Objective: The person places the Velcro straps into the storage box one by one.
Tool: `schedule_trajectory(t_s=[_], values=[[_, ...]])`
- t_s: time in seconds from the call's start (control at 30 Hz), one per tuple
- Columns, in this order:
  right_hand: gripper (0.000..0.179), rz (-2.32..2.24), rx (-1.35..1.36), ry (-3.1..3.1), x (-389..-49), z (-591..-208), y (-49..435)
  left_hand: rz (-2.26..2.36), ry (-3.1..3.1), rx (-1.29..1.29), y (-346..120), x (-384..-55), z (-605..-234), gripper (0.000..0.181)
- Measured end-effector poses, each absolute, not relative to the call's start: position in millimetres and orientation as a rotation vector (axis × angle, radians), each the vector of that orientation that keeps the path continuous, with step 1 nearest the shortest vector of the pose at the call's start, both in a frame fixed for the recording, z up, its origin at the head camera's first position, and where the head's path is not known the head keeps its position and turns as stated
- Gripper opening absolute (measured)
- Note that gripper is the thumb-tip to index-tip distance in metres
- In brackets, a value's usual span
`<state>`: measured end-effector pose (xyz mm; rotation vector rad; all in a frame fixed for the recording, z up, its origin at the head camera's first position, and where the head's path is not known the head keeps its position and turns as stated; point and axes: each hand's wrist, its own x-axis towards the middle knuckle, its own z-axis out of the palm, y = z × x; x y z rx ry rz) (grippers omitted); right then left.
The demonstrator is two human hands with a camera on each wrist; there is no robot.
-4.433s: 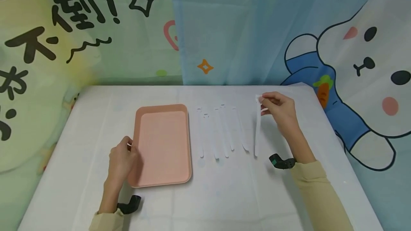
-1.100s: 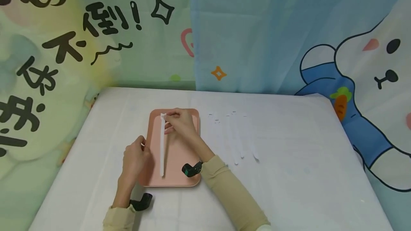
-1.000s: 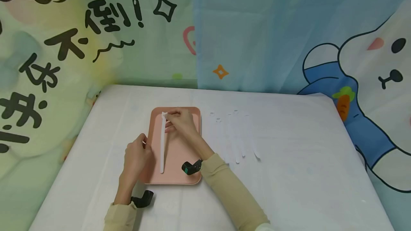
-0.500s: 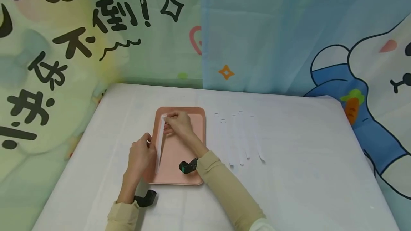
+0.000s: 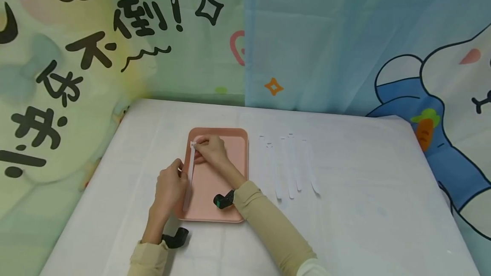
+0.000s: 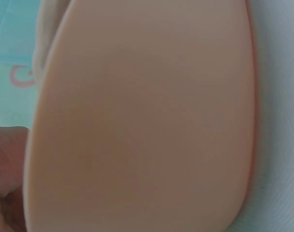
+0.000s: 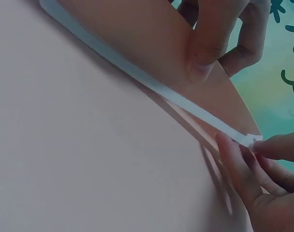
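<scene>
In the head view my right hand [image 5: 211, 150] is over the pink tray [image 5: 235, 154], pinching the far end of a flat white strip [image 5: 190, 167]. The right wrist view shows thumb and fingertip on the strip's small, wider head, while its long part [image 7: 156, 89] runs along the tray's side wall. The strip's near end is down by the tray's left edge. My left hand [image 5: 170, 186] grips that edge, thumb [image 7: 202, 70] on the inside and other fingers outside, partly hidden. The tray's side [image 6: 147, 121] fills most of the left wrist view.
Several similar white strips [image 5: 292, 161] lie roughly parallel on the white tablecloth [image 5: 360, 208] right of the tray, their near tips curling up. A printed cloth backdrop [image 5: 307, 46] hangs behind the table's far edge.
My right hand has carried the strip from the table's right side into the tray, then leftward and down to its left wall. The left hand keeps hold of the tray edge.
</scene>
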<state>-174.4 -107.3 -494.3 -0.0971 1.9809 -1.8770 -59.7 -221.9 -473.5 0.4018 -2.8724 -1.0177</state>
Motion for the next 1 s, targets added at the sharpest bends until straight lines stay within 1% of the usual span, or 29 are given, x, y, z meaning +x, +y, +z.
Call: schedule_trajectory(t_s=[0.1,0.33,0.67,0.8,1.0], values=[[0.015,-1.869,-0.096,1.974,-175,-494,-106,-1.016,-2.879,0.4,-222,-60,-474,0.005],[0.022,-1.778,-0.171,2.023,-174,-491,-103,-1.011,-2.871,0.403,-222,-59,-473,0.005],[0.027,-1.713,-0.182,2.073,-171,-485,-93,-1.034,-2.874,0.411,-220,-57,-470,0.008],[0.028,-1.643,-0.246,2.132,-171,-482,-88,-1.046,-2.876,0.414,-220,-56,-470,0.008],[0.028,-1.411,-0.472,2.372,-166,-474,-77,-1.042,-2.878,0.416,-220,-55,-469,0.008]])
